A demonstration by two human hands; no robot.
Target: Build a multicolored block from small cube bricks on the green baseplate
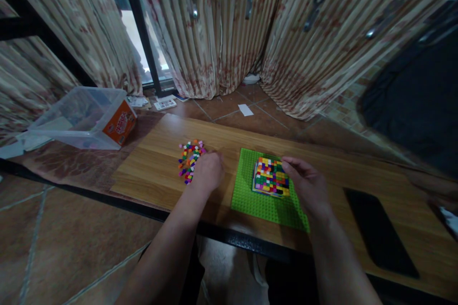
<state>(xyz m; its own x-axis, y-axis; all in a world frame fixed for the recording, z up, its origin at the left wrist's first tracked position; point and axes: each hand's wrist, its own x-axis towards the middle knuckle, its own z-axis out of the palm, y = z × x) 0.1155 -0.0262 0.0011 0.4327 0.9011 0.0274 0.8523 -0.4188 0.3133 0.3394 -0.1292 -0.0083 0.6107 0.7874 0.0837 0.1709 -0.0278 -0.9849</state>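
My left hand is at the right edge of a pile of small coloured bricks, its fingers curled downward. The back of the hand hides the fingertips and whatever they may hold. A low block built of multicoloured bricks sits on a green studded baseplate. My right hand is at the block's right side, thumb and fingers loosely bent and apart near its far right corner. No brick shows between them; I cannot tell whether the fingertips touch the block.
The wooden board lies on a low table. A black flat slab, perhaps a phone or tablet, lies at the right. A clear plastic box with an orange label stands at the far left. Striped curtains hang behind the table.
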